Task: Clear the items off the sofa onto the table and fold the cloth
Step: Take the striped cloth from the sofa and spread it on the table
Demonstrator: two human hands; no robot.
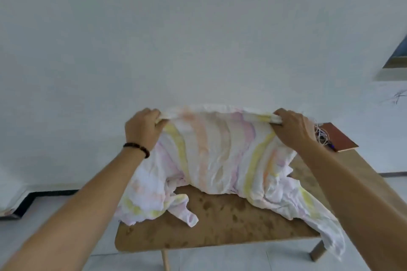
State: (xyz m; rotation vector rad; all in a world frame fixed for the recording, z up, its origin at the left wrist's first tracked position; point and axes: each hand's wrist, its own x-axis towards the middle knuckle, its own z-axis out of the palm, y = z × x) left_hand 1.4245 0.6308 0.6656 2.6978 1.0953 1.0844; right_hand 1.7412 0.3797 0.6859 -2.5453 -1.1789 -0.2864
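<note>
At the far left edge a pale cushioned corner with a dark base (13, 200) sits on the floor, well apart from the table. The left hand (143, 128), a dark bead bracelet (137, 148) on its wrist, has its fingers curled tight around the left end of the cloth's top edge. The cloth (220, 160) — white with faded yellow, pink and orange stripes, much creased — stretches between both hands, raised along that top edge, while its lower part lies bunched on the brown wooden table (220, 226). One fold trails toward the table's near edge and another hangs off its right side. The right hand (293, 130) pinches the cloth's right end, fingers closed on the gathered fabric. Just beyond it, at the table's far right corner, lie a tangle of white cable (320, 134) and a reddish-brown book (339, 136) — touching or nearly so.
</note>
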